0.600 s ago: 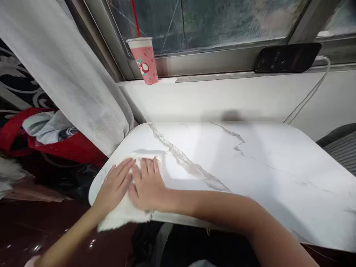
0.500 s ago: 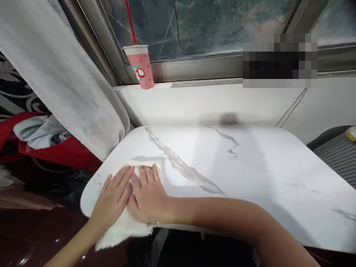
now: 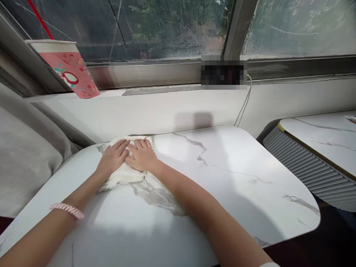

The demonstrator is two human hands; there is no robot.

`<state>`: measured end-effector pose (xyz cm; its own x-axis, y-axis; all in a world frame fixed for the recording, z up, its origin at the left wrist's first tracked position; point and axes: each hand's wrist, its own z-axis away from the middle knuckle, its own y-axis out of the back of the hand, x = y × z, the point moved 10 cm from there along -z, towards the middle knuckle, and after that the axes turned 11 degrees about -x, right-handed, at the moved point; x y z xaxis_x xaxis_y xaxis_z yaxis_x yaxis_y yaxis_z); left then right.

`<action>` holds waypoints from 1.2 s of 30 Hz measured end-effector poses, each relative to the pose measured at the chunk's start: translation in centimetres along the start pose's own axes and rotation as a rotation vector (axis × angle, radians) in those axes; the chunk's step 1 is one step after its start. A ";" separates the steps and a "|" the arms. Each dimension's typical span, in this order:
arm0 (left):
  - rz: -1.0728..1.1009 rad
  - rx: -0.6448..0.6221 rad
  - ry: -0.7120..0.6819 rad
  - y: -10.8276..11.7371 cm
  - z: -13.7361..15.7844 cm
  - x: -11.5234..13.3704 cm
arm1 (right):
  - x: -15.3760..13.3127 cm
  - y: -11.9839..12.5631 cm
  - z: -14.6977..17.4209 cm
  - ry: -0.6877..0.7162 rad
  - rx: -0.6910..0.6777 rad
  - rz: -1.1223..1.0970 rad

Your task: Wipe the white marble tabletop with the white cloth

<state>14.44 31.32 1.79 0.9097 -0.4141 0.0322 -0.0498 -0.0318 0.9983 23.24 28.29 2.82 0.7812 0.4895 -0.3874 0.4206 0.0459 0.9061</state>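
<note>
Near the back edge of the white, grey-veined table (image 3: 236,155), the left hand (image 3: 113,156) and right hand (image 3: 143,155) lie flat, fingers extended, over a cream fluffy cloth (image 3: 124,175), partly hiding it; farther right, pixelation masks a dark object (image 3: 224,75).

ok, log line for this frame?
left hand: flat on white fuzzy cloth; right hand: flat on same cloth; cloth: on white marble-patterned table; pink-and-white paper cup: on windowsill
</note>
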 end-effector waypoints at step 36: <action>0.114 0.044 -0.076 0.7 19.5 17.6 | -6.1 3.3 24.0 0.134 -0.002 -0.004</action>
<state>22.38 6.31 2.06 0.8634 -0.4848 0.1400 -0.1710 -0.0201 0.9851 30.92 4.57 4.05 0.7109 0.6014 -0.3647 0.4223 0.0496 0.9051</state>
